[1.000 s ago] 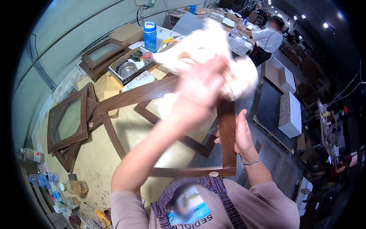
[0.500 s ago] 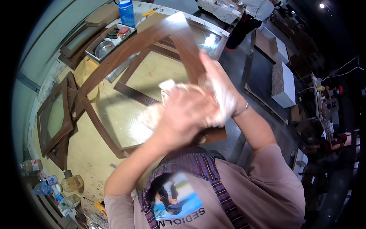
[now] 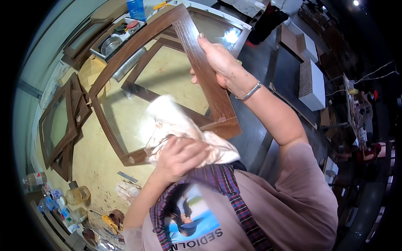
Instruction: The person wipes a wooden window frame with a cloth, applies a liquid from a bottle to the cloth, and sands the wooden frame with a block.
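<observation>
My right hand [image 3: 222,65] grips the right rail of a brown wooden frame [image 3: 202,69], thumb on top and fingers curled underneath. The frame is tilted up above the table. A crumpled, stained white cloth [image 3: 215,151] is bunched in my left hand [image 3: 179,158], near the frame's lower edge and close to my apron. Part of the cloth is blurred and covers a bit of the lower rail. Beneath the held frame lies another brown frame [image 3: 138,74] on the pale table [image 3: 100,154].
Several glazed frames [image 3: 69,136] lean together at the left. A tray [image 3: 100,52] with a metal bowl, a blue bottle [image 3: 136,9] and more frames stand at the back. Bottles [image 3: 78,195] and a flat metal strip [image 3: 127,177] are at the lower left. A person [image 3: 268,21] stands far off.
My left hand has drawn the cloth back toward my body, away from the right hand. My right hand now shows clearly around the rail. The frame has shifted slightly to the left.
</observation>
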